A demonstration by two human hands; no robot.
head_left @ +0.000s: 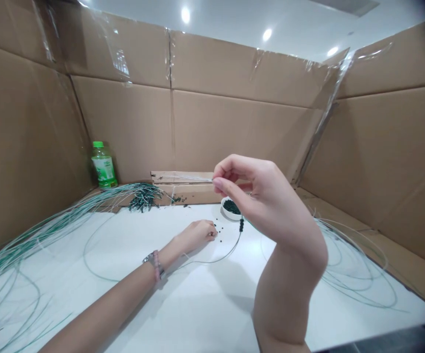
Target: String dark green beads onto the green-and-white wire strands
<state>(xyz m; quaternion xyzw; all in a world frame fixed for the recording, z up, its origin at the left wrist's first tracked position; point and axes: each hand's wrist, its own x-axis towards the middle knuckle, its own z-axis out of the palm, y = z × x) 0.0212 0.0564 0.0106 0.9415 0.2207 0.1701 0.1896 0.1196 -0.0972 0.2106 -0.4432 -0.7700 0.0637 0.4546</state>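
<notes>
My right hand [258, 196] is raised above the table, thumb and fingers pinched on a thin clear cord [220, 258]. The cord hangs down past a few dark green beads [241, 224] threaded on it and curves left across the table. My left hand [197, 234] rests on the white table, fingers curled at several loose dark beads [215, 230]; a bracelet is on that wrist. A small white bowl [229, 212] of dark green beads sits just behind, partly hidden by my right hand.
Cardboard walls [234, 122] enclose the white table [198, 304]. A green bottle [103, 165] stands at the back left. Long beaded strands [50, 228] fan out on the left, loops of clear cord [359, 274] lie on the right. A flat cardboard strip [183, 177] lies at the back.
</notes>
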